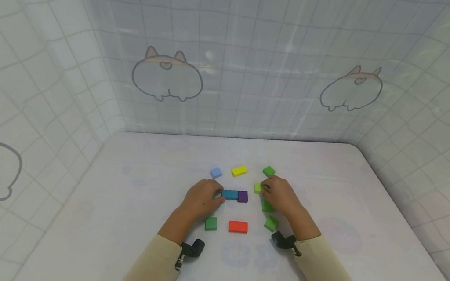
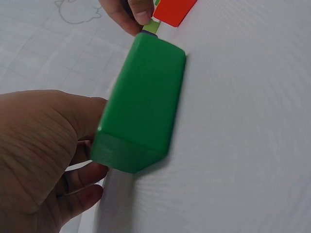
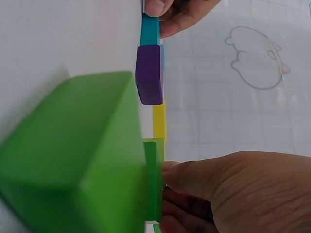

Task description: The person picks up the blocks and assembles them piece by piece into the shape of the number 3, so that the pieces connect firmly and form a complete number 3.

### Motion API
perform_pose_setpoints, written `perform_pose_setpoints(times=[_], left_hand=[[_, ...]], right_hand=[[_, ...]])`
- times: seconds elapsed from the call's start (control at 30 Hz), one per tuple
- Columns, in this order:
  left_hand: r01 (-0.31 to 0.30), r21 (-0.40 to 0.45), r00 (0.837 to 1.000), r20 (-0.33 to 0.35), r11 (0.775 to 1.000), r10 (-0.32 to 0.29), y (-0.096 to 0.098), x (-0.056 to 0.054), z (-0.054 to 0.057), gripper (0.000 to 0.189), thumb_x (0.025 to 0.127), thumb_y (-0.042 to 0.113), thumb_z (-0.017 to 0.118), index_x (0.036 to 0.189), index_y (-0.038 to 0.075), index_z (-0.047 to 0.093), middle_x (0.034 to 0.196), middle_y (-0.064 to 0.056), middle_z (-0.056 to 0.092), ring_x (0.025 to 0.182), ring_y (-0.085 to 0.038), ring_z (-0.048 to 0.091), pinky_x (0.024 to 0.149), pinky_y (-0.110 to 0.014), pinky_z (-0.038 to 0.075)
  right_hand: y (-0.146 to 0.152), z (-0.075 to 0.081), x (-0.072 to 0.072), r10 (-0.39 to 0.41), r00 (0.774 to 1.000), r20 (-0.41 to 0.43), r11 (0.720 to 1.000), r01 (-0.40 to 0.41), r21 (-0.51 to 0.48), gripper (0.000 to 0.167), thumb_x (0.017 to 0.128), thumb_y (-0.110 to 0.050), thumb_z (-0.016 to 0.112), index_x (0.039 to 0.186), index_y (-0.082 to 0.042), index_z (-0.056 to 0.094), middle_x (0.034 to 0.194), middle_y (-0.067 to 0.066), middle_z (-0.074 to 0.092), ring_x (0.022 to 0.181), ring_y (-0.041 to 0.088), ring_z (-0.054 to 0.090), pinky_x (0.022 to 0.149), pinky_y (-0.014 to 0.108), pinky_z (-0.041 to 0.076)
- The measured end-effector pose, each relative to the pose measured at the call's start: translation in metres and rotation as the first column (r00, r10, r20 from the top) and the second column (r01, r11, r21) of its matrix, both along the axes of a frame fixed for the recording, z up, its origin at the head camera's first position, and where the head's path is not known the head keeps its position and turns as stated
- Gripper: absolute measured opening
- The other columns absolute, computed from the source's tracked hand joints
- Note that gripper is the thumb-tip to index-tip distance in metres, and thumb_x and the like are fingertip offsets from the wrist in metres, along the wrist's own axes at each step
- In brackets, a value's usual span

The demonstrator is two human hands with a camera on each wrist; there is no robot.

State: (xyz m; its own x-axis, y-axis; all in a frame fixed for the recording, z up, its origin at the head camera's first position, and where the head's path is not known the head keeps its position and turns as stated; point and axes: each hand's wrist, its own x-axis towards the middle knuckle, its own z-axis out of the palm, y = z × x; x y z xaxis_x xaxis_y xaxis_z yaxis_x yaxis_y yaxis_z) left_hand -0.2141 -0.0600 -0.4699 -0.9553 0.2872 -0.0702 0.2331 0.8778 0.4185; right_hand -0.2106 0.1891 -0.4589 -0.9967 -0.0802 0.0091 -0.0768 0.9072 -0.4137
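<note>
Thumb and fingers of my left hand [image 1: 202, 199] pinch the left end of a teal block [image 1: 230, 194] lying on the table. A dark purple block [image 1: 243, 196] touches the teal block's right end. To the right, my right hand [image 1: 281, 194] pinches a lime-green block [image 1: 258, 187], which stands a small gap away from the purple one. Partly under the right hand is a green block [image 1: 267, 206]. In the right wrist view the purple block [image 3: 149, 73] shows between the hands, and a nearer green block [image 3: 68, 141] hides part of the scene.
Beyond the hands lie a light blue block [image 1: 216, 172], a yellow block [image 1: 239, 171] and a green block [image 1: 269, 171]. Nearer are a dark green block [image 1: 211, 223], a red block [image 1: 238, 227] and another green block [image 1: 271, 223]. Tiled-pattern walls [image 1: 245, 90] enclose the white table [image 1: 163, 163].
</note>
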Motion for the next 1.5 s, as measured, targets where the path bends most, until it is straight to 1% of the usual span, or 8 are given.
perform_pose_setpoints(times=[0.17,0.27,0.5,0.67,0.77,0.97,1.17,1.5], left_hand=[[0.001,-0.011,1.0,-0.002,1.0,-0.001,0.0007,0.0004,0.0015,0.04,0.088,0.039,0.075,0.122,0.018,0.07,0.11,0.004,0.068,0.099,-0.013,0.057,0.093,-0.035,0.053],[0.001,-0.013,1.0,-0.002,1.0,-0.001,0.0006,0.0007,0.0019,0.039,0.088,0.038,0.075,0.122,0.018,0.07,0.11,0.004,0.068,0.099,-0.013,0.057,0.093,-0.035,0.054],[0.006,-0.005,1.0,0.001,1.0,-0.006,0.0001,0.0009,0.0019,0.039,0.088,0.038,0.075,0.122,0.018,0.07,0.109,0.004,0.067,0.098,-0.014,0.057,0.092,-0.035,0.054],[0.01,-0.001,1.0,-0.003,1.0,-0.01,-0.0001,0.0009,0.0018,0.039,0.088,0.038,0.075,0.122,0.018,0.07,0.11,0.004,0.068,0.099,-0.014,0.057,0.093,-0.035,0.054],[0.012,-0.004,1.0,-0.001,1.0,-0.012,-0.0001,0.0009,0.0019,0.04,0.088,0.038,0.075,0.122,0.018,0.07,0.11,0.004,0.068,0.1,-0.013,0.057,0.093,-0.035,0.053],[0.01,0.001,1.0,0.002,1.0,-0.01,-0.0001,0.0005,0.0019,0.04,0.088,0.038,0.075,0.122,0.018,0.07,0.11,0.004,0.067,0.1,-0.014,0.057,0.093,-0.036,0.053],[0.017,0.002,1.0,-0.002,1.0,-0.017,-0.0009,0.0005,0.002,0.039,0.089,0.038,0.074,0.123,0.018,0.07,0.112,0.004,0.067,0.101,-0.014,0.057,0.094,-0.036,0.053],[0.008,0.01,1.0,-0.001,1.0,-0.008,-0.0013,-0.0004,0.0004,0.038,0.089,0.037,0.075,0.122,0.019,0.07,0.112,0.004,0.067,0.101,-0.014,0.057,0.093,-0.036,0.053]], right_hand=[[-0.0012,-0.0012,0.0,0.002,1.0,-0.004,1.0,-0.002,-0.007,0.023,0.09,-0.013,0.073,0.113,-0.008,0.074,0.117,0.007,0.068,0.107,0.022,0.064,0.09,0.04,0.056],[-0.0016,-0.0016,0.0006,0.004,1.0,-0.011,1.0,-0.005,-0.008,0.023,0.091,-0.014,0.073,0.113,-0.008,0.074,0.116,0.007,0.067,0.106,0.022,0.064,0.09,0.039,0.056],[-0.0041,0.0002,0.0031,0.018,1.0,-0.007,1.0,-0.018,-0.021,0.026,0.091,-0.014,0.073,0.116,-0.008,0.073,0.113,0.006,0.069,0.099,0.02,0.063,0.089,0.039,0.056],[-0.0046,-0.0004,0.0038,0.031,0.999,-0.01,0.999,-0.031,-0.022,0.026,0.091,-0.013,0.073,0.116,-0.008,0.073,0.105,0.004,0.069,0.091,0.017,0.061,0.085,0.036,0.056],[-0.0046,-0.0007,0.0039,0.03,0.999,-0.014,0.999,-0.03,-0.024,0.025,0.091,-0.013,0.073,0.115,-0.008,0.073,0.102,0.003,0.07,0.089,0.017,0.06,0.084,0.035,0.056],[-0.0056,-0.0025,0.004,0.025,1.0,-0.013,0.999,-0.025,-0.02,0.025,0.092,-0.014,0.072,0.116,-0.009,0.074,0.106,0.003,0.071,0.091,0.017,0.061,0.086,0.036,0.056],[-0.0069,-0.0033,0.0034,0.038,0.999,-0.021,0.999,-0.038,-0.009,0.025,0.091,-0.014,0.073,0.115,-0.01,0.074,0.109,0.003,0.071,0.094,0.016,0.063,0.088,0.037,0.057],[-0.0087,-0.0031,0.0042,0.037,0.999,-0.012,0.999,-0.037,-0.013,0.025,0.092,-0.013,0.072,0.117,-0.01,0.073,0.111,0.003,0.071,0.096,0.017,0.064,0.089,0.037,0.057]])
